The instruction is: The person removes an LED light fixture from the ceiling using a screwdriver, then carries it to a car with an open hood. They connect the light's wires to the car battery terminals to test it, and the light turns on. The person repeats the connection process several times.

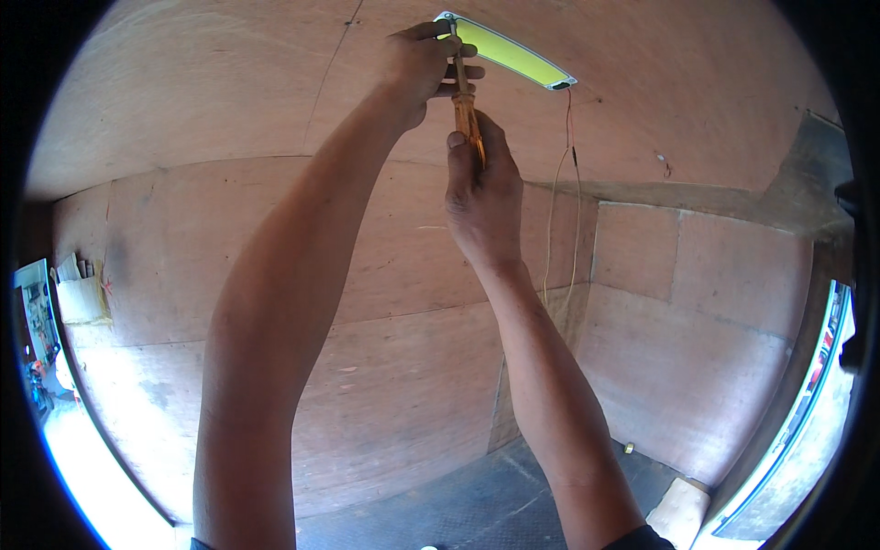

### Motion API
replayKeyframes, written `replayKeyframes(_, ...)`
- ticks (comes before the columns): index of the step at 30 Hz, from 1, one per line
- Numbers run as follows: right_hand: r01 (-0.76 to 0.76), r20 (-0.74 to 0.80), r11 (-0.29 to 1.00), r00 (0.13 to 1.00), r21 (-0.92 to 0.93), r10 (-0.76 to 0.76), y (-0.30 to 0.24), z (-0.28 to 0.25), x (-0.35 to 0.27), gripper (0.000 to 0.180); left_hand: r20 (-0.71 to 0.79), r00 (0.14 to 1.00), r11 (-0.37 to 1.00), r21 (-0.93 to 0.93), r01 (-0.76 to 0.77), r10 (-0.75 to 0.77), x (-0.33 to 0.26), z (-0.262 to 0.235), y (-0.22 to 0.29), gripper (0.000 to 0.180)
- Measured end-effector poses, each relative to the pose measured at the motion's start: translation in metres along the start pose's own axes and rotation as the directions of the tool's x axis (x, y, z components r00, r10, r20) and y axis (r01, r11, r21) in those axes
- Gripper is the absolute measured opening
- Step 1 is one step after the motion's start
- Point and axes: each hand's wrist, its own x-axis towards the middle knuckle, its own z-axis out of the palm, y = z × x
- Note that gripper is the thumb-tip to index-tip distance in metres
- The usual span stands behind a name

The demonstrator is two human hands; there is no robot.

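Observation:
Overhead, a slim LED light panel (pixel 522 60) with a yellow-green face and pale frame lies against the wooden ceiling. My right hand (pixel 486 197) is wrapped round the orange handle of a screwdriver (pixel 466 117), which points upward. The shaft runs up to the panel's left end. My left hand (pixel 423 69) is raised there, its thumb and fingers around the upper shaft beside the tip. Its lower fingers reach out past the shaft. Whether a screw sits at the tip is hidden by the fingers.
Thin wires (pixel 570 151) hang from the panel's right end down along the wall. Plywood walls (pixel 412 247) surround a dark textured floor (pixel 412 522). A holder with papers (pixel 82 295) is on the left wall. Bright openings lie at both sides. A pale board (pixel 678 513) rests at lower right.

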Motion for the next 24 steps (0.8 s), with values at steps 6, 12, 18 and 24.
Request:
replayKeyframes(6,0.029,-0.015,1.000,0.999,0.005,-0.029,0.001,0.001,0.001,0.033,0.010,0.999,0.999,0.016,0.033,-0.034,0.003,0.000,0.004,0.046)
replayKeyframes(12,-0.068,0.028,0.996,0.997,0.064,0.067,0.005,0.002,0.003,0.035,0.003,0.999,0.999,0.010,0.047,-0.047,0.005,-0.001,0.005,0.042)
replayKeyframes(18,-0.502,0.406,0.504,0.865,0.703,0.295,0.007,0.001,0.007,0.044,-0.023,0.998,0.996,0.064,0.061,-0.059,0.014,0.004,0.005,0.040)
replayKeyframes(24,-0.510,0.456,0.439,0.860,0.740,0.230,-0.001,0.008,0.021,0.039,-0.001,0.998,0.997,0.056,0.055,-0.055,0.011,-0.008,0.009,0.034)
